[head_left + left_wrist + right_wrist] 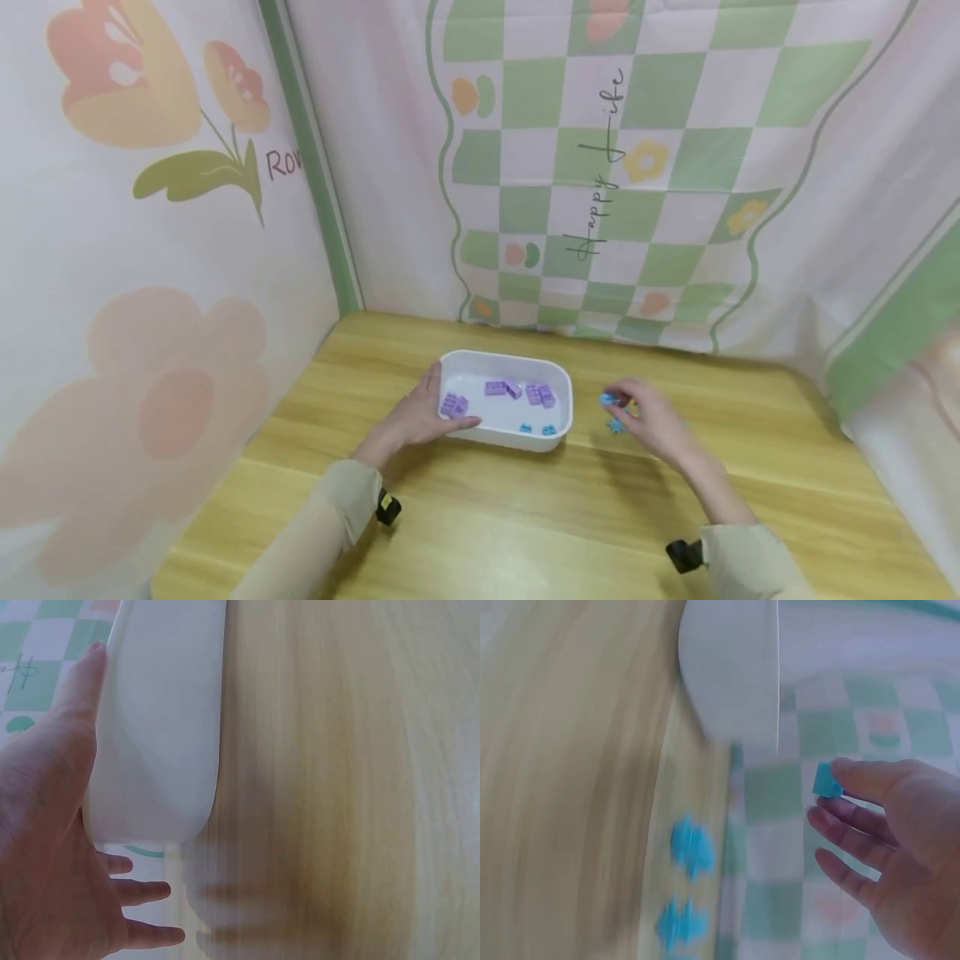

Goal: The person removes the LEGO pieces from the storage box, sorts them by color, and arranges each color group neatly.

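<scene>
My left hand (412, 417) rests against the left end of a white plastic bin (561, 417). The thumb lies over its front rim, while the other fingers look straight and spread in the left wrist view. Between thumb and fingertips, my right hand (656, 421) pinches a small light-blue building block (825, 780), just right of the bin and above the table. Below that hand lie blue toothed pieces (692, 846), blurred in the right wrist view. Inside the bin are several purple building blocks (540, 394) and two small blue pieces (549, 430) near the front wall.
A wooden table (480, 517) carries everything. Beside the right fingers shows a bit of orange-yellow (634, 408), mostly hidden by the hand. A green-and-white checked curtain (600, 167) hangs behind the table's back edge, and a flower-print sheet (165, 250) hangs at the left.
</scene>
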